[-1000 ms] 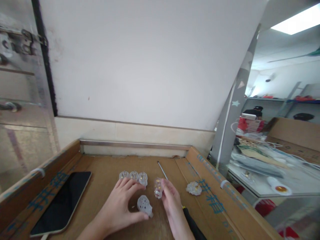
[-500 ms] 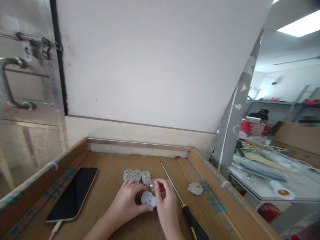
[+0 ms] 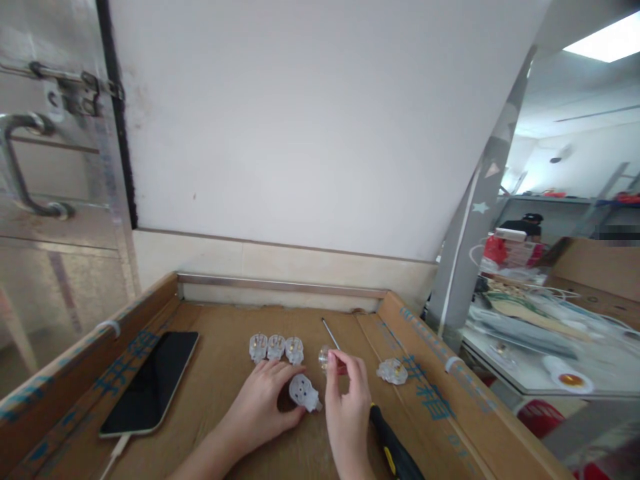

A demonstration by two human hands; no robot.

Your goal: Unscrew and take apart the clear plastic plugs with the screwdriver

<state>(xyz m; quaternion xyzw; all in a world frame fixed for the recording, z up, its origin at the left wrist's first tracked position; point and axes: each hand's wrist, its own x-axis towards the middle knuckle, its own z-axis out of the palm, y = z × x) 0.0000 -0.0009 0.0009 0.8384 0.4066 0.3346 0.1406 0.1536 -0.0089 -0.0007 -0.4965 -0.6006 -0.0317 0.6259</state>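
Note:
My left hand rests on the cardboard surface, fingers curled round a clear plastic plug cover with three holes. Just right of it, my right hand pinches a small clear plug part with a brass and red inside, raised a little off the surface. Three clear plug halves stand in a row just beyond my left fingers. One more clear plug lies to the right. A screwdriver with a black and yellow handle lies under my right hand, shaft pointing away.
A black phone with a white cable lies at the left of the cardboard tray. Raised cardboard flaps border both sides. A white wall stands behind. A metal door with a handle is left; a cluttered glass table is right.
My right hand has lifted the small plug part and shifted slightly right, away from the cover. My left hand stays on the cover. The camera view has shifted a little.

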